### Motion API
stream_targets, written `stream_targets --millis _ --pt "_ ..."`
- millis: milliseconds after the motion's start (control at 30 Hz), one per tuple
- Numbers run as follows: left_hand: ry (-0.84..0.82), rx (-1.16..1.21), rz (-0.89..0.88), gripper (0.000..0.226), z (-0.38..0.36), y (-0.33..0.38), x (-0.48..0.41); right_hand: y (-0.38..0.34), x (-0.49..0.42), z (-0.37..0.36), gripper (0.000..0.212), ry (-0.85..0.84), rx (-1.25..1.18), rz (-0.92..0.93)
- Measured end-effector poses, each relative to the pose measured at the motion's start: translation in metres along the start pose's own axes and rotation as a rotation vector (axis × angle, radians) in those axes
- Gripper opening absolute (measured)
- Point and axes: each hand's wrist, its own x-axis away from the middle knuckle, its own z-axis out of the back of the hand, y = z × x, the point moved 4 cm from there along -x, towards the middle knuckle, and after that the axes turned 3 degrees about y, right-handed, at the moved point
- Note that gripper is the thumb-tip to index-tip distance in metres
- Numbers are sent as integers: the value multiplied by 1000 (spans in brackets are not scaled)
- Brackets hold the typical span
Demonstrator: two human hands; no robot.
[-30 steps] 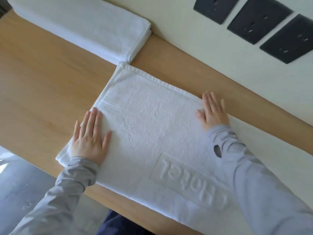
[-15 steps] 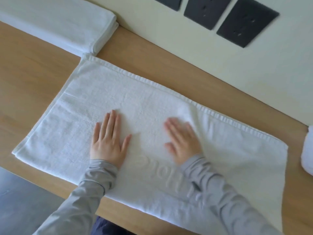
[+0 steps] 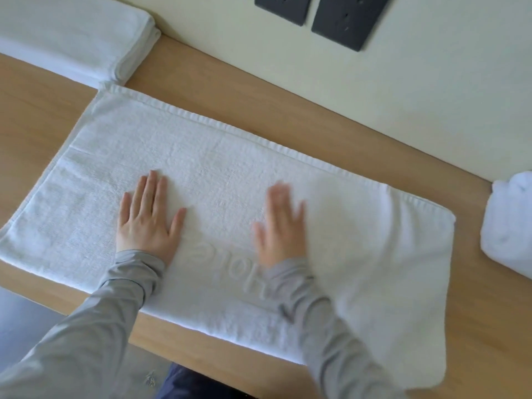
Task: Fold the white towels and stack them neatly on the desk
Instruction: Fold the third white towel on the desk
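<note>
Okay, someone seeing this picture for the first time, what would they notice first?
The big white towel spread across the wooden desk, with the left hand and right hand lying flat on its middle. Next, the folded towels stacked at the far left, and a crumpled towel at the right edge.

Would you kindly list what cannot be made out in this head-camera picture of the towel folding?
Embossed lettering on the spread white towel: head view, the grey sleeves cover part of it.
Right hand: motion blur, so its contact with the towel is unclear.
Folded white towel stack: cut by the top and left edges, count unclear.
Bunched white towel: cut by the right edge.
Dark wall plates: cut by the top edge, blurred.
</note>
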Motion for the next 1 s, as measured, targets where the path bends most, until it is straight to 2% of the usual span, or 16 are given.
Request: stream_targets --millis 100,167,267,367,433,500,567,667,733,800,933,1000 --pt "15 10 -10 72 0 1 0 -59 51 -20 58 -167 35 198" --pt "20 17 -8 72 -1 0 0 -42 74 -21 55 -214 93 222" --pt "26 23 -9 72 -3 -2 -1 28 95 0 57 -202 185 93" --pt "36 32 -14 72 -3 -1 0 110 117 28 62 -165 294 -155" --pt "42 33 -19 72 -3 -1 1 136 126 43 64 -169 276 -273" --pt "39 36 -30 74 -3 0 1 142 131 53 64 -134 245 -292" --pt "41 46 -34 74 -4 0 1 152 143 68 62 -16 161 -412" --pt "64 81 -38 72 -3 2 3 183 193 94 64 254 -183 -901" --pt "88 122 -70 66 -1 12 7 195 224 95 54 263 -418 -1149" --pt "86 159 -151 62 1 35 15 197 235 92 39 208 -561 -1216" --pt "-7 193 -344 63 -1 105 44 198 232 98 12 222 -635 -1155" --pt "-44 217 -411 60 -5 137 62 198 230 104 13 253 -657 -1105"
